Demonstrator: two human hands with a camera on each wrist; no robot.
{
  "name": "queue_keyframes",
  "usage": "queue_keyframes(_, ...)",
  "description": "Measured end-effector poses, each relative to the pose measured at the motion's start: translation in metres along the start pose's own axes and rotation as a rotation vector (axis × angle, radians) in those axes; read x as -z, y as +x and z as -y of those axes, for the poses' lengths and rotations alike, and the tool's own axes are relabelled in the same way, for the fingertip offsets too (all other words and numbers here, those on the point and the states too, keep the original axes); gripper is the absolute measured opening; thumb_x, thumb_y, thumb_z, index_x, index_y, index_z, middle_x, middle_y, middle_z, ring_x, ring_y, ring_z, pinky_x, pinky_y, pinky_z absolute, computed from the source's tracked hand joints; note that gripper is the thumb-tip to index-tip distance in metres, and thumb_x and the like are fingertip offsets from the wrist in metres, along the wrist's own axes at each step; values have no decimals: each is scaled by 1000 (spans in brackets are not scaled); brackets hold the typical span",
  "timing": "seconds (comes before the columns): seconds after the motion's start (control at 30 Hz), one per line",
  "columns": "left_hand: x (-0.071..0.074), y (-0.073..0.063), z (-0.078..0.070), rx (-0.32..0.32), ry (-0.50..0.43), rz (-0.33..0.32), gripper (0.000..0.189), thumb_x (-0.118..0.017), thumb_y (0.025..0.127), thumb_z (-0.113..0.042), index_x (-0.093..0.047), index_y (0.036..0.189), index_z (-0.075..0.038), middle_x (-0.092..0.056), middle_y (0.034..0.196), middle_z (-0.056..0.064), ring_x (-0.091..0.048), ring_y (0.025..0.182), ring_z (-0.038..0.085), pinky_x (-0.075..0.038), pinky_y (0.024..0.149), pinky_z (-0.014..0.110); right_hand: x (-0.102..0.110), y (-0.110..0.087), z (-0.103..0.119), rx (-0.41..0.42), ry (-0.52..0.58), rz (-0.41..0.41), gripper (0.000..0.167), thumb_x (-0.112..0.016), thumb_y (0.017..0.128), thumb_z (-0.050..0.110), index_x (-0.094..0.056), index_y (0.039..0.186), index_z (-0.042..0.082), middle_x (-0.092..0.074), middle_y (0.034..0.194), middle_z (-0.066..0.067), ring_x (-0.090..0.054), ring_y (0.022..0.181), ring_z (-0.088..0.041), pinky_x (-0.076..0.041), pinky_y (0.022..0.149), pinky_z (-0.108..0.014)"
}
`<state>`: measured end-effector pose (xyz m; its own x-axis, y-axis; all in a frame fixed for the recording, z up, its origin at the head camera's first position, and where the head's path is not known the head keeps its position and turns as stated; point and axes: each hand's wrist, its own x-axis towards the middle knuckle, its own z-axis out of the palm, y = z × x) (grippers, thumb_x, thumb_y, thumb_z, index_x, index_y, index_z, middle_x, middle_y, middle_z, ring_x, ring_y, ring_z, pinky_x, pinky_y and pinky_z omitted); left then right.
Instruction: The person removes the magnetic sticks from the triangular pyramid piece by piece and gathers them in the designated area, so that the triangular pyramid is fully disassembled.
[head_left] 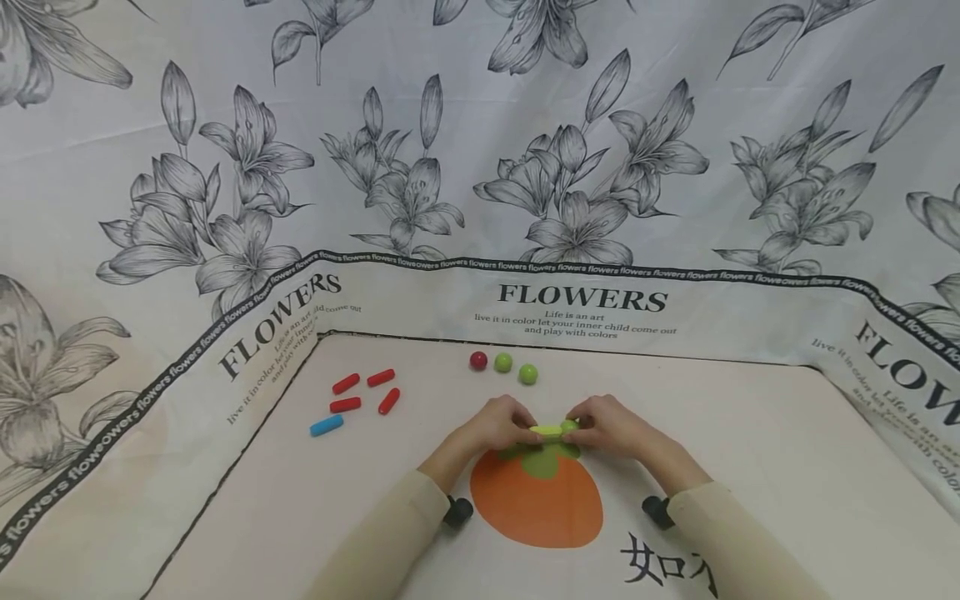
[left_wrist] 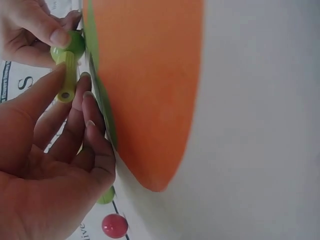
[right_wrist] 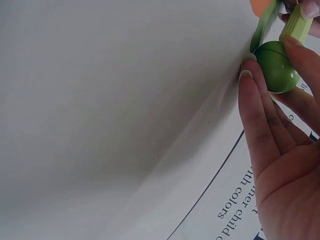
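Note:
Both hands meet above the printed orange fruit on the cloth. My left hand [head_left: 504, 422] pinches a short yellow-green ribbed rod [left_wrist: 69, 75] between thumb and fingers; a small dark hole shows in its near end. A glossy green ball [right_wrist: 276, 67] sits against the rod's other end, pinched by my right hand [head_left: 611, 427]. Ball and rod touch; whether one is set into the other I cannot tell. In the left wrist view, the left hand [left_wrist: 55, 165] has its lower fingers loosely bent beside the cloth.
At the back lie a red ball [head_left: 478, 361] and two green balls, one a green ball [head_left: 503, 362]. Several red rods [head_left: 345, 404] and one blue rod [head_left: 326, 425] lie to the left. A flower-printed curtain [head_left: 570, 300] borders the table.

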<state>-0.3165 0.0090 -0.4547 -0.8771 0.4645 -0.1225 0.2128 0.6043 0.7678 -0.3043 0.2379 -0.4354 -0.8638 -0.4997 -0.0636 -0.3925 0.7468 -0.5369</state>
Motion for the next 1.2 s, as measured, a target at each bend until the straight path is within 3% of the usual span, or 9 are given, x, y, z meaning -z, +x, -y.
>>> queue_keyframes(0.47, 2, 0, -2, 35, 35, -84, 15, -82, 88, -22, -82, 93, -8, -70, 80, -3, -55, 74, 10, -46, 66, 24, 0, 0, -2, 2, -3, -11, 16, -78, 91, 21, -78, 102, 10, -63, 76, 5, -53, 70, -13, -43, 60, -27)
queue_keyframes(0.73, 20, -19, 4, 33, 24, -63, 14, -80, 90, -21, -81, 97, -9, -69, 84, -4, -60, 77, 12, -52, 69, 26, -1, 0, -1, -23, 0, -14, 15, -79, 90, 22, -78, 100, 11, -63, 78, 4, -53, 73, -14, -45, 63, -28)
queue_keyframes(0.97, 43, -43, 24, 35, 48, -96, 18, -82, 89, -25, -80, 101, -11, -66, 90, -3, -58, 82, 16, -52, 69, 28, 1, -1, -2, -19, -7, -14, 15, -79, 90, 22, -78, 99, 11, -63, 77, 6, -53, 73, -13, -45, 63, -27)
queue_keyframes(1.2, 73, -75, 61, 97, 83, -177, 26, -82, 89, -27, -79, 110, -13, -65, 98, -1, -58, 92, 19, -56, 80, 33, -1, -2, -1, -40, -13, -14, 16, -79, 90, 23, -79, 102, 12, -63, 78, 6, -53, 75, -14, -45, 64, -28)
